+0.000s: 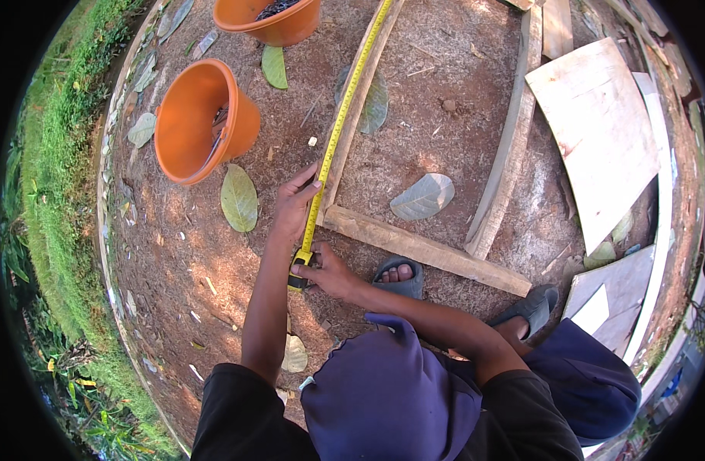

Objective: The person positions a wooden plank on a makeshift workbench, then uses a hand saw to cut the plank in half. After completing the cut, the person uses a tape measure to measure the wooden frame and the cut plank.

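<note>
A yellow tape measure (301, 261) has its blade (339, 127) drawn out along the left beam (358, 104) of a wooden frame. My left hand (292, 203) grips the blade between thumb and fingers, near the corner where the left beam meets the near crosspiece (422, 250). Below it, my right hand (327, 273) is closed around the black and yellow case, just short of that corner. The blade's far end runs out of the picture at the top. The frame's right beam (510, 138) lies apart from both hands.
Two orange buckets (183, 123) (291, 27) stand left of the frame, with dark metal pieces inside. Pale boards (598, 138) lie at the right. Large leaves (239, 198) are scattered on the dirt. My sandalled feet (402, 278) (528, 311) are close to the near crosspiece. Grass (60, 207) borders the left.
</note>
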`<state>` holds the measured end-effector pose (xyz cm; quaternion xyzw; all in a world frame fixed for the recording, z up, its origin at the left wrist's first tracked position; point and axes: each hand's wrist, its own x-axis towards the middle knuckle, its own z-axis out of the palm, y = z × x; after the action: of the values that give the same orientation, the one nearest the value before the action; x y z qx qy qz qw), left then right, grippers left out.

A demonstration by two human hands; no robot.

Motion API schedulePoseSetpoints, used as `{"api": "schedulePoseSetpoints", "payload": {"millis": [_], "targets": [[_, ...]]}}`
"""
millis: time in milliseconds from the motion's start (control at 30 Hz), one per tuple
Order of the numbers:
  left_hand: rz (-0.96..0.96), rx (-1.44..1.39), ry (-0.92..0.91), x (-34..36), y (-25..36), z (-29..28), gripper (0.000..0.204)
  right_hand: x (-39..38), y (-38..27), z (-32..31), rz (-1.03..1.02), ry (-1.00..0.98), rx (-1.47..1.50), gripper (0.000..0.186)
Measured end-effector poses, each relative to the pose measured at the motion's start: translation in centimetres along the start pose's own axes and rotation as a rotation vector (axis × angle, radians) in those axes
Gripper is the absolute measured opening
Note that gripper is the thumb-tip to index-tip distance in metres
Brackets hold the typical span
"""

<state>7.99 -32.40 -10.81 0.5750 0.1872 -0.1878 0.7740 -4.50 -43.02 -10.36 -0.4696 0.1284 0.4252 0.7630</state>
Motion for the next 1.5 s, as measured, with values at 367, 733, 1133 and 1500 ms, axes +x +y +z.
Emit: {"api": "schedulePoseSetpoints", "payload": {"millis": [367,733,1133,1500], "targets": [[0.012,0.027,-0.003,0.0,0.0,-0.1,0.046,0.1,0.0,0.0,-0.020,0.012,0.008,0.065],[-0.018,-0.007,0.002,-0.1,0.2,0.2,0.046,-0.2,-0.6,0.0,0.008,0.018,0.033,0.070],[0.005,0.103,0.041,0.4,-0.2,-0.4,0.040,-0.6,-0.3,0.1,0.020,0.074,0.011,0.061],[0.083,-0.028,0.048,1.2,-2.3,-0.6,0.033,-5.8,2.0,-2.9,-0.189,0.255,-0.152,0.049]]}}
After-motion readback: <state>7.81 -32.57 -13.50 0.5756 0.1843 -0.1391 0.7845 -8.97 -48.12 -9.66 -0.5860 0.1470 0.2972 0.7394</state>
